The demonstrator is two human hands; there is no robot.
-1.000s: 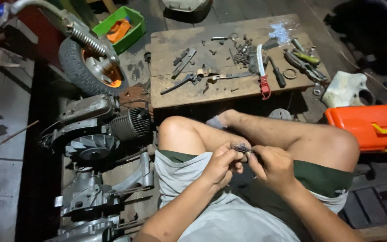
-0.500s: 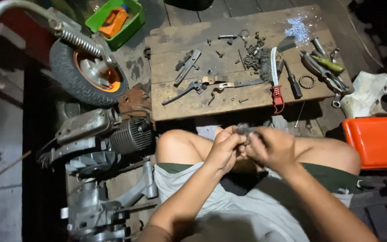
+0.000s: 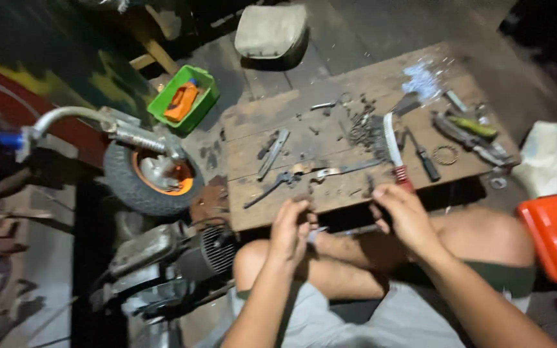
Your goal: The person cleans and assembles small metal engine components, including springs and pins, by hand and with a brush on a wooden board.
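I sit cross-legged at a low wooden board strewn with tools. My left hand hovers over the board's near edge, fingers pinched on a small pale metal part. Farther right, my right hand has its fingertips at the red handle end of a white-bristled brush lying on the board. Whether it grips the handle is unclear. A pile of small screws and a wrench-like tool lie just beyond my hands.
A small tyre with an orange hub and an engine block stand at the left. A green tray sits behind. There is an orange case at the right. A screwdriver and pliers lie on the board.
My hands have separated. Both held the small part over my lap; now the left keeps it and the right has reached forward to the brush handle. The view has tilted up.
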